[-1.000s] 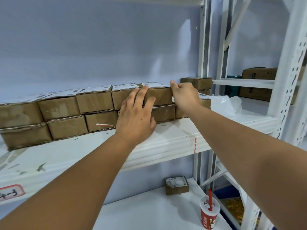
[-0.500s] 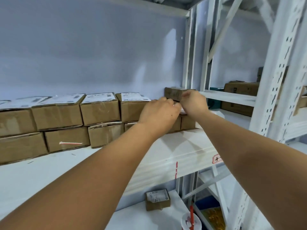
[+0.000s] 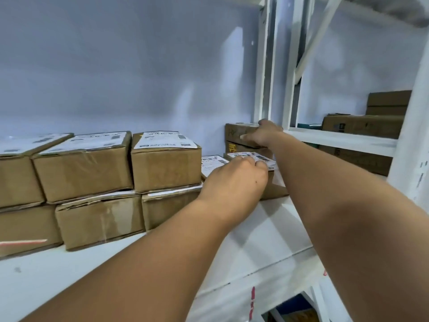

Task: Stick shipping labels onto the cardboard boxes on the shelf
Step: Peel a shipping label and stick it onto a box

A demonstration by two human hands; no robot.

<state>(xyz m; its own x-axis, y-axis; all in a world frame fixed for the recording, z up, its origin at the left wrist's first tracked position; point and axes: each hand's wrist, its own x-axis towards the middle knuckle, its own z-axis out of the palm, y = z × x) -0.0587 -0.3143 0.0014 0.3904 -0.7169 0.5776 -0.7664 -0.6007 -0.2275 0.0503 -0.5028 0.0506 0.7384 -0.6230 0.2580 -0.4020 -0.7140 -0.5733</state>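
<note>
Brown cardboard boxes [image 3: 166, 169] stand two high along the white shelf [image 3: 267, 238], the upper ones topped with white shipping labels [image 3: 162, 140]. My left hand [image 3: 234, 182] reaches over a low box [image 3: 275, 185] at the row's right end, its curled fingers pinching the shipping label [image 3: 267, 159] that lies on top of it. Behind it, my right hand [image 3: 262, 134] grips a small unlabelled cardboard box [image 3: 238, 133] that sits on another box against the upright. One more labelled low box [image 3: 212, 162] shows left of my left hand.
White metal uprights [image 3: 263, 66] and a diagonal brace [image 3: 318, 38] divide this bay from the bay on the right, where larger brown cartons [image 3: 362, 126] sit on a higher white shelf [image 3: 341, 139]. A grey wall backs the boxes.
My view has moved closer and to the right. My right hand has reached further back onto the small rear box. My left hand has shifted right onto the label of the low box.
</note>
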